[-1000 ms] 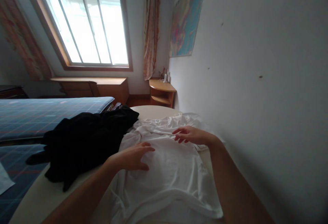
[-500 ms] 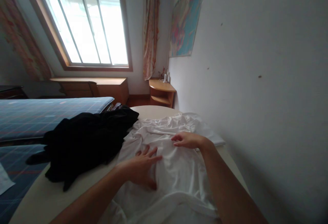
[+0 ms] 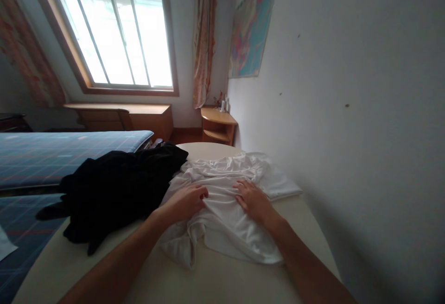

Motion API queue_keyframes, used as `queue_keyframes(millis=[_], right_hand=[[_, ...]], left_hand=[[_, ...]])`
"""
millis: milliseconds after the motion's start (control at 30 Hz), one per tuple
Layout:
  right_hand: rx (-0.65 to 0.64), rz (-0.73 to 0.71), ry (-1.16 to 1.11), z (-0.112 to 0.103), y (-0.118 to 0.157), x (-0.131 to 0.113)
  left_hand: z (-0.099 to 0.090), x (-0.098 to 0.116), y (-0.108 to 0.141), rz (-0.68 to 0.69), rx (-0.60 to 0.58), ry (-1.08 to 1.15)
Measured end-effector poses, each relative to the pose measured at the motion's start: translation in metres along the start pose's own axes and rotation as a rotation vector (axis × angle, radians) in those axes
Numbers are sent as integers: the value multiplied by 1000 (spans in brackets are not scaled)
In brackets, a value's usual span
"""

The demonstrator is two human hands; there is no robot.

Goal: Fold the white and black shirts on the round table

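Note:
A soft white garment (image 3: 229,234) lies rumpled on the round cream table (image 3: 222,283), its near edge uneven and its far part bunched in folds. My left hand (image 3: 189,200) is on its left side, with the fingers curled in and closed on the fabric. On the right side, my right hand (image 3: 253,200) rests on the cloth with its fingers spread and stretched forward. A black garment (image 3: 114,193) is heaped just left of the white one, partly over the table's left edge.
A bed with a blue plaid cover (image 3: 69,155) stands to the left. The bare white wall (image 3: 347,165) rises close by on the right. Beyond the table are a wooden corner shelf (image 3: 219,116), a low wooden desk (image 3: 149,114) and a window (image 3: 121,30).
The white garment's near part has moved away from me, baring the table's front. My left hand went from spread to closed and shifted forward. My right hand settled flatter on the cloth.

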State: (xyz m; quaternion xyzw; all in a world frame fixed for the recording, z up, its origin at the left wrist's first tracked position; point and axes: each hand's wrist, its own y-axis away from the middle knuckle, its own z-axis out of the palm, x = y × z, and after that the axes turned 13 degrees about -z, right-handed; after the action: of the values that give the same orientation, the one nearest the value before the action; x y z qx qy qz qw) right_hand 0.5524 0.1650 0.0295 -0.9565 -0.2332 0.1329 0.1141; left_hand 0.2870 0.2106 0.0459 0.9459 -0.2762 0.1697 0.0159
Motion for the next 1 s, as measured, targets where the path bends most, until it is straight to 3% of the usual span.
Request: queue_keyframes(millis=[100,233,333,467,633,767,900,1000], right_hand=[[37,-51,-162,-13,12,-27],[-150,-234,-437,-15,22,-50],[-212,-237,-473,-1,23,-43],[-130,-168,-484,10,19,-20],[-110,-209,-554,2,16,-10],[-151,-195,-543,-3,15,-10],[-117,-192,-521,-3,17,-12],[-116,-164,-504,-5,20,-13]], left_hand=[[-1,11,9,26,-96,33],[11,10,15,40,-115,-8],[21,4,11,-14,-118,-44],[23,3,8,-25,-74,3],[20,2,24,-13,-44,22],[19,-16,49,25,-48,41],[15,-36,65,-6,61,97],[9,-38,68,-61,149,119]])
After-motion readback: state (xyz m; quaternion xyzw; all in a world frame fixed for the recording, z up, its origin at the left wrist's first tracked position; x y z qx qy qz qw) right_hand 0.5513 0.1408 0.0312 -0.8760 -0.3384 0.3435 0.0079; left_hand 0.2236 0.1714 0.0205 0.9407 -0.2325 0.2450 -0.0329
